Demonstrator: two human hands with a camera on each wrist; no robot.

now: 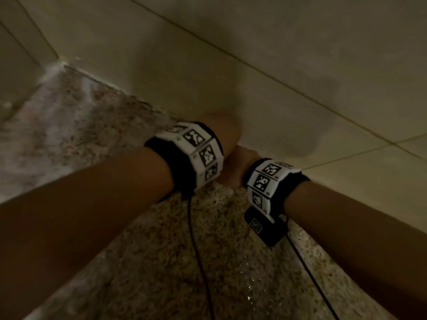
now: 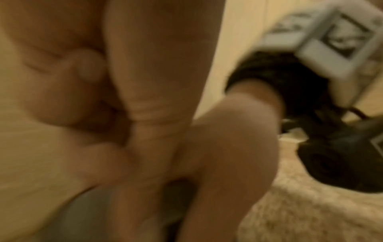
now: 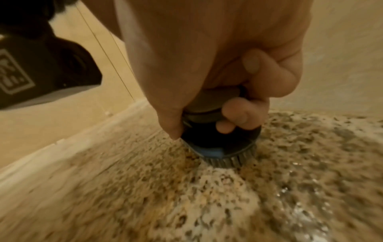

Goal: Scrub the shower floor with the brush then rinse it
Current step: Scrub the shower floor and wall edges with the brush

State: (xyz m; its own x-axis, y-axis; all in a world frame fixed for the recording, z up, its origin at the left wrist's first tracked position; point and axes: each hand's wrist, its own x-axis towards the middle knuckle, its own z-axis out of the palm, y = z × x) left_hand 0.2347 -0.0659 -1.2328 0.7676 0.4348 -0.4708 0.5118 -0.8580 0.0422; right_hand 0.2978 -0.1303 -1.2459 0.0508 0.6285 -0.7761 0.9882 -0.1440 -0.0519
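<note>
Your right hand [image 3: 217, 68] is gripping the brush [image 3: 219, 134] from above, fingers [image 3: 238, 113] and thumb curling round its dark round cap, so that grip is closed firmly on it. The brush is standing upright, its blue collar just above the bristles, and the bristles are pressing onto the speckled shower floor [image 3: 145, 196] near the seam where the floor is meeting the tiled wall [image 3: 72, 114]. White foam [image 3: 223, 185] is lying on the floor just in front of the bristles, and wet glints are showing further to the side.

In the head view your two forearms are reaching forward and your wrists are coming together close to the wall [image 1: 254, 65], the left hand [image 1: 221, 125] sitting over the right hand [image 1: 235, 167]. More white foam [image 1: 57, 107] is spreading across the floor [image 1: 173, 262] towards the far corner, well apart from your hands.

In the left wrist view your left hand [image 2: 103, 114] is filling the blurred picture, with its fingers [image 2: 157, 65] running down alongside your right hand [image 2: 234, 144]. I cannot tell from this whether the left grip is clasping anything or merely lying against the right one. A grey shape is showing low between the fingers, too blurred to name.
</note>
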